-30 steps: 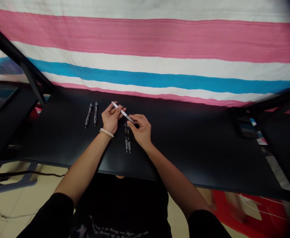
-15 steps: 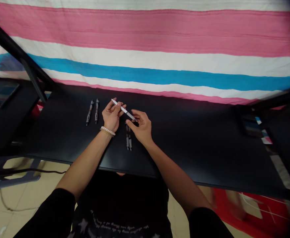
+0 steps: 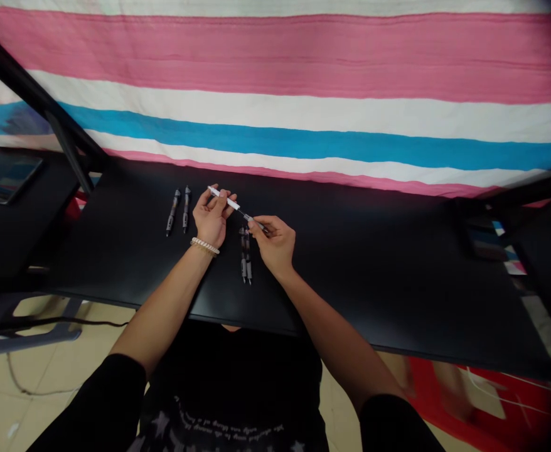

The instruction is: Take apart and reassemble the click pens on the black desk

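Note:
My left hand (image 3: 212,220), with a beaded bracelet at the wrist, holds the white barrel (image 3: 232,203) of a pen between thumb and fingers. My right hand (image 3: 275,243) pinches the pen's grey grip section (image 3: 249,218). A thin dark length shows between the white barrel and the grey part, so the two are apart. Below the hands, two dark pens with grey grips (image 3: 244,267) lie side by side on the black table (image 3: 374,270). Two more dark pens (image 3: 172,212) rest left of my left hand.
Behind the table hangs a striped pink, white and blue cloth (image 3: 304,63). Black metal bars (image 3: 68,147) stand at the left. A dark flat object (image 3: 487,242) lies at the right end. Below the table are a red stool (image 3: 440,402) and a grey-blue stool (image 3: 63,333).
My right hand has closed on the pen's grey section, which has come away from the white barrel. My left hand keeps its hold. The view has shifted slightly.

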Tool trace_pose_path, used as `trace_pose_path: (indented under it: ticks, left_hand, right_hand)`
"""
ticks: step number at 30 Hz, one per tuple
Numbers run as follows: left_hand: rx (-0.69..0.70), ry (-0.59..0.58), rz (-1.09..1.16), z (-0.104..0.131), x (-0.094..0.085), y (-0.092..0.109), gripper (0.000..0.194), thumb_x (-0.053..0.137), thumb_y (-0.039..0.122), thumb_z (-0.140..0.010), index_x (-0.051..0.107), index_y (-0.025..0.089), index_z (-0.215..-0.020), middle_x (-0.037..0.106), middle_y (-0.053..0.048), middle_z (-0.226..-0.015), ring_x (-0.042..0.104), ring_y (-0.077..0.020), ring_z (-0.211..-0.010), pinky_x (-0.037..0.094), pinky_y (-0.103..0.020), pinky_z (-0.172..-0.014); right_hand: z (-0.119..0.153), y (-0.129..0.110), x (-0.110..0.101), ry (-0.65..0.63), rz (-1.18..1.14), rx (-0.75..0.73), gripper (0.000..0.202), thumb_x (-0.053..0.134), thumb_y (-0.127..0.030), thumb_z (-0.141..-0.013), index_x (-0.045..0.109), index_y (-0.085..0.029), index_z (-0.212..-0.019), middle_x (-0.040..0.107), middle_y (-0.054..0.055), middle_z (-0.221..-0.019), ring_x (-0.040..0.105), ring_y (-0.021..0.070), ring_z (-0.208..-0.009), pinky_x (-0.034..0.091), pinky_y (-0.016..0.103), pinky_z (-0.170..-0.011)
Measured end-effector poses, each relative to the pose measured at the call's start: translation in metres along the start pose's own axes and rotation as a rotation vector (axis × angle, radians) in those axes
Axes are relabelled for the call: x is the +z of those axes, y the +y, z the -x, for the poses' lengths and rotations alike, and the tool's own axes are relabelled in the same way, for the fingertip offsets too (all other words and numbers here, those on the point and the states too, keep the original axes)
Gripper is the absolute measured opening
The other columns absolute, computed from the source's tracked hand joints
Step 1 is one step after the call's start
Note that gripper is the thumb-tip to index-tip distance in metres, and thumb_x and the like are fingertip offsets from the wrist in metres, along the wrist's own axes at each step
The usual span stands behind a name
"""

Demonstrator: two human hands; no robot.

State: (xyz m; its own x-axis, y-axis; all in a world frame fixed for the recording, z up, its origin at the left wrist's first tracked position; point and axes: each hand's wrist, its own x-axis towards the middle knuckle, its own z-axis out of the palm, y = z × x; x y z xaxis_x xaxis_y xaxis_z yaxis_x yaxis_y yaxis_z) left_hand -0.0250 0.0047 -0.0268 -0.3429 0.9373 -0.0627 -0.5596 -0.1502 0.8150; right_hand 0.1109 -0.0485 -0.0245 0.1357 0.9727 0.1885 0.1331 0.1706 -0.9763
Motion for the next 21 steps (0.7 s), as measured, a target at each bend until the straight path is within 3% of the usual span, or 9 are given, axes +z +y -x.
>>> trace_pose_path:
  ticks: [6, 10, 15, 17, 19, 21]
  left_hand:
    - [-0.038, -0.047, -0.029, 0.0045, 0.0017, -0.0018, 0.046, 0.087, 0.034, -0.070, 0.061, 0.021, -0.106, 0.072, -0.003, -0.093, 0.073, -0.0188, -0.091, 0.058, -0.036, -0.089]
    - [-0.079, -0.084, -0.011, 0.0057, 0.0018, -0.0019, 0.044, 0.087, 0.034, -0.071, 0.062, 0.021, -0.104, 0.071, -0.004, -0.094, 0.072, -0.0191, -0.094, 0.057, -0.037, -0.092]
    - [-0.093, -0.066, 0.001, 0.0069, 0.0038, -0.0007, 0.043, 0.088, 0.032, -0.070, 0.061, 0.021, -0.101, 0.071, -0.003, -0.091, 0.072, -0.0188, -0.090, 0.058, -0.036, -0.089]
    - [-0.078, -0.049, 0.016, 0.0076, 0.0046, -0.0005, 0.043, 0.088, 0.031, -0.069, 0.060, 0.021, -0.101, 0.071, -0.002, -0.090, 0.073, -0.0183, -0.088, 0.059, -0.035, -0.087]
    - [-0.070, -0.039, 0.023, 0.0081, 0.0048, -0.0005, 0.043, 0.088, 0.030, -0.069, 0.060, 0.021, -0.101, 0.071, -0.002, -0.090, 0.073, -0.0181, -0.088, 0.059, -0.035, -0.087]
    - [-0.073, -0.041, 0.016, 0.0083, 0.0046, -0.0009, 0.042, 0.087, 0.030, -0.071, 0.060, 0.021, -0.101, 0.071, -0.002, -0.090, 0.073, -0.0188, -0.089, 0.059, -0.037, -0.089]
  right_hand:
    - [0.0009, -0.0092, -0.0020, -0.036, 0.073, -0.164, 0.014, 0.064, -0.028, -0.089, 0.075, -0.026, -0.097, 0.069, 0.006, -0.106, 0.068, 0.0202, -0.098, 0.059, 0.040, -0.088]
    - [0.0017, -0.0089, -0.0047, -0.029, 0.176, -0.224, 0.018, 0.059, -0.029, -0.093, 0.075, -0.027, -0.099, 0.070, 0.006, -0.107, 0.068, 0.0217, -0.101, 0.058, 0.043, -0.095]
    - [-0.0001, -0.0018, -0.0038, -0.043, 0.026, -0.014, 0.031, 0.058, -0.046, -0.093, 0.069, -0.022, -0.110, 0.073, 0.005, -0.086, 0.074, 0.0191, -0.073, 0.064, 0.036, -0.071]
    - [-0.0008, -0.0010, -0.0024, -0.052, -0.044, 0.023, 0.041, 0.067, -0.048, -0.086, 0.063, -0.023, -0.118, 0.074, 0.004, -0.088, 0.074, 0.0185, -0.074, 0.064, 0.033, -0.069]
    - [-0.0012, -0.0015, -0.0018, -0.054, -0.049, 0.020, 0.042, 0.071, -0.049, -0.082, 0.062, -0.022, -0.113, 0.074, 0.004, -0.090, 0.075, 0.0180, -0.076, 0.064, 0.031, -0.070]
    - [-0.0014, -0.0024, -0.0023, -0.090, -0.026, 0.061, 0.036, 0.063, -0.054, -0.087, 0.063, -0.020, -0.099, 0.073, 0.003, -0.080, 0.073, 0.0161, -0.066, 0.063, 0.029, -0.063]
